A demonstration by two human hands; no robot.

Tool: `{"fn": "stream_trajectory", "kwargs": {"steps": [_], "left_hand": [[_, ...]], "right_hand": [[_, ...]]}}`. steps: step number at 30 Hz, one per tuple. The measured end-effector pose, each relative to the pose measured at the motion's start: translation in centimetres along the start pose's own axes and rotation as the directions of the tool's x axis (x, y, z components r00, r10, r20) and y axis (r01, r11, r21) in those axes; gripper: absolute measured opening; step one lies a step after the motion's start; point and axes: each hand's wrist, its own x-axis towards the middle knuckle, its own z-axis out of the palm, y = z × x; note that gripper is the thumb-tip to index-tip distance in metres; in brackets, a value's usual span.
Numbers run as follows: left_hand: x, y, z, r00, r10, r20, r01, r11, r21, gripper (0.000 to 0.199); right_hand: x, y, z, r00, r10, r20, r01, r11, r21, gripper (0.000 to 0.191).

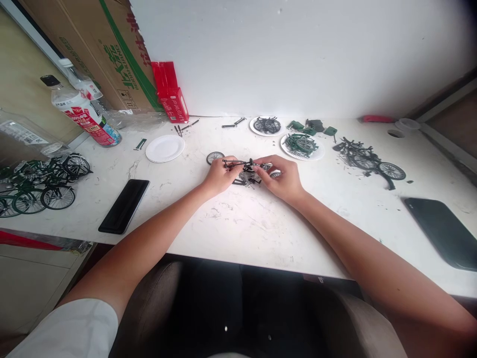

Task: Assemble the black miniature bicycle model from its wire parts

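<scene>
Bright diffuse light, hazy pale tabletop (223, 231), darkened upper-right corner; wide-angle stretched edges, soft fine detail

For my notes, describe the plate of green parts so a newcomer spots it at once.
On the white table, beyond the right hand, is a paper plate. Its heaped parts are green; the farther plate beside it holds dark wheels.

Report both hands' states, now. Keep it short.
Left hand: closed, pinching a dark miniature bicycle part.
Right hand: at that part's other end; whether closed on it cannot be told.
</scene>
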Motion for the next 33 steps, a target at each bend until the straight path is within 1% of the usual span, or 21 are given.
{"fn": "stream_trajectory", "kwargs": {"steps": [7, 9, 11, 13, 19, 24, 29, 33], "left_hand": [[0.1, -0.1, 0.0, 1.0, -0.001, 0.003, 0.001, 0.999, 0.032, 0.026], [0.1, 0.2, 0.0, 1.0, -0.008, -0.01, 0.008, 0.998, 0.056, 0.022], [0.1, 0.6, -0.1, 0.999, -0.015, -0.041, 0.019, 0.995, 0.099, 0.018], [0.1, 1.0, -0.1, 0.998, -0.012, -0.059, 0.02, 0.991, 0.136, 0.019], [0.1, 1.1, -0.1, 1.0, -0.002, -0.016, 0.004, 0.99, 0.137, 0.031], [0.0, 0.8, 0.0, 1.0, 0.003, 0.004, -0.003, 0.995, 0.097, 0.024], [0.0, 0.9, -0.2, 1.0, 0.015, -0.009, -0.014, 0.991, 0.137, 0.033], [0.1, 0.8, -0.2, 1.0, 0.027, -0.009, -0.025, 0.991, 0.128, 0.03]], "right_hand": [[0.2, 0.2, -0.1, 0.996, -0.076, 0.049, 0.076, 0.997, -0.004, 0.031], [0.2, 0.2, -0.1, 0.995, -0.083, 0.049, 0.084, 0.997, 0.001, 0.03], [0.2, 0.1, 0.0, 0.995, -0.077, 0.062, 0.077, 0.997, 0.004, 0.03], [0.2, 0.1, 0.0, 0.995, -0.067, 0.078, 0.067, 0.998, 0.004, 0.03], [0.1, 0.1, 0.0, 0.995, -0.074, 0.07, 0.075, 0.997, -0.015, 0.026], [0.2, 0.0, 0.0, 0.996, -0.068, 0.065, 0.068, 0.998, -0.009, 0.025], [0.2, -0.1, 0.0, 0.996, -0.055, 0.068, 0.055, 0.998, -0.009, 0.027], [0.2, 0.0, 0.0, 0.996, -0.047, 0.075, 0.048, 0.999, -0.013, 0.029]]}}
